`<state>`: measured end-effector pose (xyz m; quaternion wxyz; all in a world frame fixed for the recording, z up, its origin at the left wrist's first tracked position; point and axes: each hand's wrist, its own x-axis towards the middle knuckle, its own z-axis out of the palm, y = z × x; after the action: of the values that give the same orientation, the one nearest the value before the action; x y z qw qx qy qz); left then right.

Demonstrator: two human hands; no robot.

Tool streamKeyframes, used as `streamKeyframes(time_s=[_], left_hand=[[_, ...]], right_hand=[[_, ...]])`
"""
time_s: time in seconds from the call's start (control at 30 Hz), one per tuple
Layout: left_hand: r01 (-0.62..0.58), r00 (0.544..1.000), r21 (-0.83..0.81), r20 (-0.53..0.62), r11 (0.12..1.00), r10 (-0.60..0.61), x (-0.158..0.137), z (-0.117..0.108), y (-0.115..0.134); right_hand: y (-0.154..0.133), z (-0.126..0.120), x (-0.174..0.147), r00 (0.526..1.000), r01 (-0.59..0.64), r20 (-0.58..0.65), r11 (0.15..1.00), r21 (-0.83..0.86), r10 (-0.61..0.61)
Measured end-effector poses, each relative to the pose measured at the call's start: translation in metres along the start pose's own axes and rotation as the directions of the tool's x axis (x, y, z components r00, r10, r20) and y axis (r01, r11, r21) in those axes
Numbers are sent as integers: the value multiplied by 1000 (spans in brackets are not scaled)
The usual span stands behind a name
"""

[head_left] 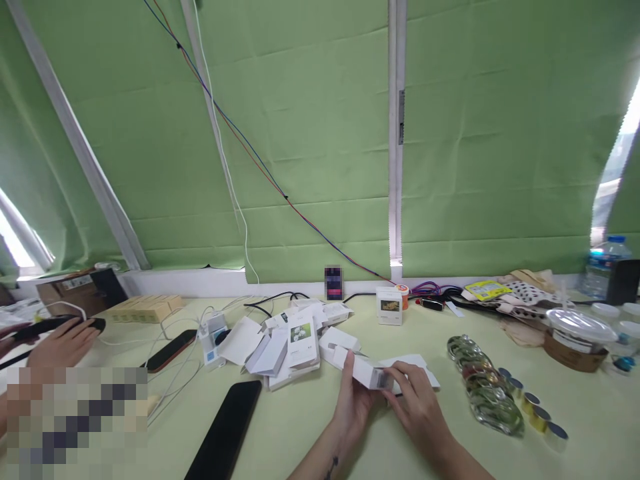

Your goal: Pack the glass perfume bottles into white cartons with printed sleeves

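Note:
A small white cardboard box (pixel 356 371) lies tilted in my left hand (pixel 354 403), the thumb on top and the fingers beneath. My right hand (pixel 415 400) is closed at the box's right end, its fingertips on a small clear-grey thing (pixel 384 380) at the opening. What that thing is, I cannot make out. Just behind my right hand, unfolded white card (pixel 417 368) lies on the table. Left of my hands is a loose pile of white cartons, and one on top carries a green-and-white picture (pixel 301 340).
Several clear glass bottles (pixel 483 383) stand in a row at right, beside gold-sided caps (pixel 540 418). A white box (pixel 389 307) stands upright behind. A black phone (pixel 225 433) lies front left. White cables and another person's hand (pixel 65 341) are further left. A lidded bowl (pixel 577 340) sits far right.

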<state>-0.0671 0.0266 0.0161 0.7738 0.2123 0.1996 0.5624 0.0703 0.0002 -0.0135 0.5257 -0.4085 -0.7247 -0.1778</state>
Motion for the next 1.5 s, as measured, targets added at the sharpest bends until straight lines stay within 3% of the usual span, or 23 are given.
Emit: streamKeyframes(time_s=[0.13, 0.2, 0.3, 0.4, 0.5, 0.7, 0.83, 0.9, 0.97, 1.07, 1.13, 1.17, 1.2, 1.23, 1.3, 1.33, 1.4, 1.5], left_hand=[[-29, 998, 41, -62, 999, 31, -1, 1, -2], [-20, 998, 12, -51, 1000, 21, -2, 3, -3], [62, 998, -28, -10, 998, -63, -3, 5, -3], [163, 987, -61, 21, 985, -162, 1, 0, 3], [179, 984, -67, 19, 982, -178, 9, -8, 12], [55, 998, -118, 23, 992, -52, 11, -13, 17], [10, 988, -121, -153, 993, -28, 2, -12, 9], [-35, 972, -87, -234, 996, 14, -1, -12, 6], [-35, 970, -12, -241, 999, 31, -1, -13, 4], [-95, 972, 225, -190, 970, 139, 0, -12, 2], [-201, 958, 519, -74, 831, 278, 2, -13, 0], [-251, 948, 670, 24, 698, 318, 3, -13, -2], [-288, 940, 792, 128, 538, 316, 4, -14, -4], [-316, 935, 870, 218, 378, 280, 6, -15, -6], [-351, 930, 924, 325, 149, 175, 8, -18, -11], [-359, 929, 930, 346, 85, 134, 9, -19, -13], [-368, 924, 930, 364, 11, 114, 11, -21, -16], [-384, 900, 922, 384, -40, 207, 13, -25, -15]], right_hand=[[-2, -1, 3, 1000, 7, 23, 1000, 18, -7], [-5, -4, 6, 992, 127, 4, 992, -24, -127], [-11, -12, 11, 944, 330, 7, 941, -77, -330], [-17, -20, 12, 903, 423, 106, 905, -48, -417], [-20, -19, 14, 872, 466, 173, 885, -11, -457], [-12, 30, 38, 916, 334, 263, 939, -83, -303], [-13, 62, 45, 913, 294, 302, 955, -20, -275], [-13, 64, 40, 906, 283, 322, 959, 21, -275], [-6, 57, 31, 907, 248, 344, 968, 30, -243], [18, 32, 19, 932, 75, 360, 994, -76, -42], [38, 12, 15, 924, -107, 341, 974, -199, 172], [47, 3, 14, 903, -197, 330, 947, -253, 276], [55, -5, 14, 837, -343, 330, 888, -306, 437], [62, -11, 14, 686, -545, 350, 769, -333, 638], [70, -17, 17, 522, -700, 380, 638, -322, 764], [72, -18, 19, 479, -744, 402, 604, -285, 780], [74, -17, 23, 476, -793, 440, 588, -161, 762], [74, -12, 29, 502, -837, 494, 543, 70, 709]])
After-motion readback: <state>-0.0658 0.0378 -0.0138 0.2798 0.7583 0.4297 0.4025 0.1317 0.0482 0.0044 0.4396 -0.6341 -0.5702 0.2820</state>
